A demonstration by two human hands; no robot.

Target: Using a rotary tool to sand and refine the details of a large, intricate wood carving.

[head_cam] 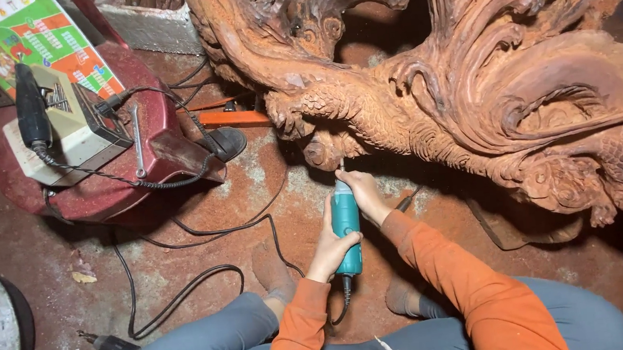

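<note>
My left hand (331,248) wraps teal grinder (346,229) body, right hand (363,193) pinches its nose, bit against wood carving (470,83), centre frame; red stool (95,142) upper left

A dark red plastic stool (100,191) stands on the dusty floor (38,262). On it rest a beige control box (67,126), a black handpiece (28,107) and a wrench (138,142). Behind the stool lies a colourful box (28,35); right of the stool, an orange clamp (234,118). Black cables (185,286) loop below the stool.
</note>
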